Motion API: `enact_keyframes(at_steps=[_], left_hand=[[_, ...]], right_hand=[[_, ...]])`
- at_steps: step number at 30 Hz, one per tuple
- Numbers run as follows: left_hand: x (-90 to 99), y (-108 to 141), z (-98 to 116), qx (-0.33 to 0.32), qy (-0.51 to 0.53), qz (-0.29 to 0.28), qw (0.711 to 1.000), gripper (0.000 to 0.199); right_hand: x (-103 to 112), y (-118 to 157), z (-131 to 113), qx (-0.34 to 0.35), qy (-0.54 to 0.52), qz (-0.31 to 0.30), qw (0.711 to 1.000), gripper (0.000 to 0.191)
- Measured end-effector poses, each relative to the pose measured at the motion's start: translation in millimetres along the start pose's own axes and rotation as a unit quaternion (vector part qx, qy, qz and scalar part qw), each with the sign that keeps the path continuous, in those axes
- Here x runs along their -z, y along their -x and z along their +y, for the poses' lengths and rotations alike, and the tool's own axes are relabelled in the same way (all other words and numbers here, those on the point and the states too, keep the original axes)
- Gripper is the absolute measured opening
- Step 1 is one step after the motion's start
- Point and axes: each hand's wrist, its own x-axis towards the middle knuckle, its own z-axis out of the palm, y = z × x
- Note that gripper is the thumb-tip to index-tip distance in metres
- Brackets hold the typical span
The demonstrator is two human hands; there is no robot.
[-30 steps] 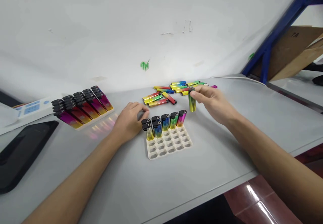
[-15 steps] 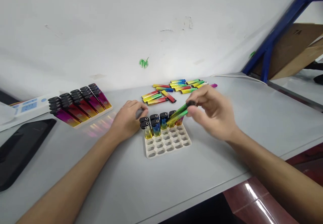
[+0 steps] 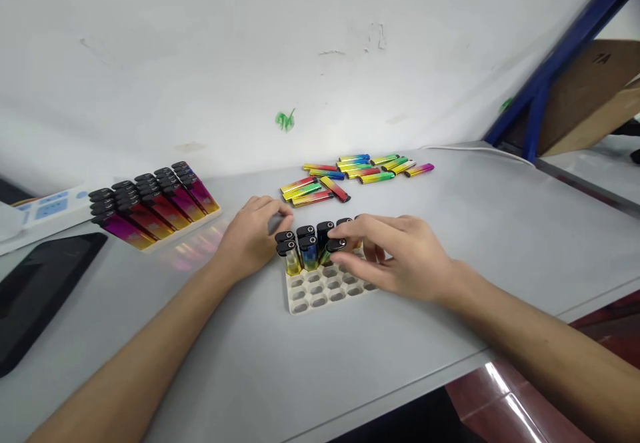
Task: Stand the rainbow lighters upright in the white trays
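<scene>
"What has the right hand [image 3: 405, 256] got?"

"A black-topped lighter [image 3: 336, 245], fingers clamped on its head, at the white holed tray [image 3: 300, 308], just beside a blue lighter [image 3: 309, 255] (I can't tell if its base sits in a hole)."

"And the left hand [image 3: 253, 236]?"

"Resting on the desk [image 3: 240, 376] near the tray's left side, fingers curled; I can't tell whether the tips meet."

"Behind?"

"Loose lighters [image 3: 333, 190] lie near the wall [image 3: 200, 63]; a filled rack [image 3: 217, 214] stands left."
</scene>
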Motion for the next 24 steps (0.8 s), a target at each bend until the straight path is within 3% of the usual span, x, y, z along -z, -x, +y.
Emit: enact_keyframes(at_steps=[16,24], left_hand=[[-1.0,0.7,-2.0,-0.002,0.008,0.0,1.0,0.021],[-1.3,-0.3,-2.1,-0.002,0.008,-0.005,1.0,0.022]], right_hand=[[6.2,-0.4,6.7,-0.019,0.063,0.002,0.998,0.024],[2.8,0.2,6.0,-0.005,0.035,-0.012,0.999,0.02]])
